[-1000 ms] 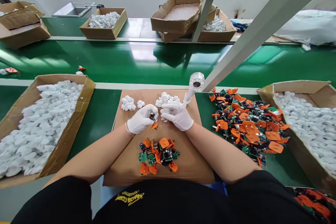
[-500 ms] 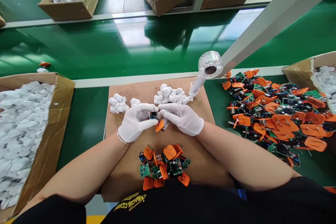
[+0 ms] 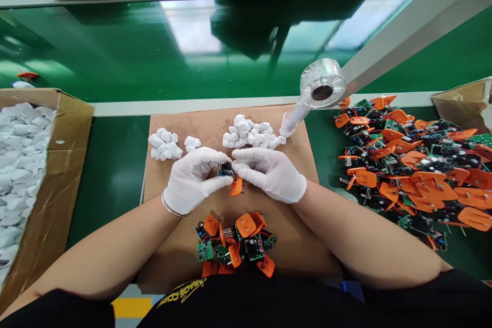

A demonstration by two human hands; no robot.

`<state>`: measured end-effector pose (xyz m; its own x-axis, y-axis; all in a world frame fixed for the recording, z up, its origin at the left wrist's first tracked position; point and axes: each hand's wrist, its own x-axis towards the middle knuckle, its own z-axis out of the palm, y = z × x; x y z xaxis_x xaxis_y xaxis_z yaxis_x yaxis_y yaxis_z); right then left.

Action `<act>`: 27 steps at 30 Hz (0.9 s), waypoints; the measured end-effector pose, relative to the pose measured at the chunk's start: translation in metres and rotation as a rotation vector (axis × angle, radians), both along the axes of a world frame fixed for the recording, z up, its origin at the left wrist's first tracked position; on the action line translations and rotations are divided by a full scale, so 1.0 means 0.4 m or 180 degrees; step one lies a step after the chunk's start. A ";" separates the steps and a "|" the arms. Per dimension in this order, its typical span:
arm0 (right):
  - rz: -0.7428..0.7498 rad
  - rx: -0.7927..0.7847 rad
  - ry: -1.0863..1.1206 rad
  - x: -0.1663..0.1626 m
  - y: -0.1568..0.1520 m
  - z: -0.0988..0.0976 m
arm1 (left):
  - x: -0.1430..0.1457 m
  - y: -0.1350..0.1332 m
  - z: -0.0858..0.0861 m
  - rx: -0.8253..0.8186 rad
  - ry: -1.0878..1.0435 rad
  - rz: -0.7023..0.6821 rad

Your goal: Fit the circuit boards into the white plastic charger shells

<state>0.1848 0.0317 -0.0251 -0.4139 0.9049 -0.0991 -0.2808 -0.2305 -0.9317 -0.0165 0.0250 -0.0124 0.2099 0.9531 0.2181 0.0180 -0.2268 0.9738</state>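
Both my hands wear white gloves and meet over a brown cardboard sheet. My left hand pinches a small circuit board with an orange plug piece hanging below it. My right hand is closed on the same part from the right, fingers curled; a white shell may be under its fingers, I cannot tell. A small heap of orange-and-green circuit assemblies lies just below my hands. Two little piles of white plastic shells lie just beyond them.
A large pile of orange circuit assemblies covers the green bench at right. A cardboard box of white shells stands at left, another box corner at right. A clear round lens on a stalk rises behind the sheet. A green conveyor belt runs beyond.
The camera has tilted downward, so the far boxes slid out of view. My hands stay together on the circuit part, with the orange piece turned slightly between the fingers.
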 end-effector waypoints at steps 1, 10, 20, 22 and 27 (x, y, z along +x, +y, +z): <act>-0.0030 0.0088 0.0044 0.000 -0.002 0.002 | -0.001 -0.002 -0.002 0.0215 0.0057 -0.0042; 0.0045 -0.0199 0.0333 0.002 -0.006 0.021 | -0.009 -0.004 -0.011 0.1172 0.1004 -0.0156; 0.0236 -0.0409 0.0455 -0.005 -0.005 0.017 | -0.002 -0.009 -0.005 0.1726 0.1003 -0.0326; 0.0275 -0.0464 0.0489 -0.005 -0.005 0.020 | -0.003 -0.011 -0.006 0.1793 0.1065 -0.0286; 0.0429 -0.0674 0.0602 -0.009 -0.007 0.023 | -0.003 -0.009 0.004 0.2128 0.1189 -0.0196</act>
<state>0.1813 0.0289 -0.0161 -0.5577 0.8081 -0.1893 -0.3984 -0.4608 -0.7931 -0.0177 0.0212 -0.0108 0.4314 0.6276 0.6481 0.2873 -0.7765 0.5608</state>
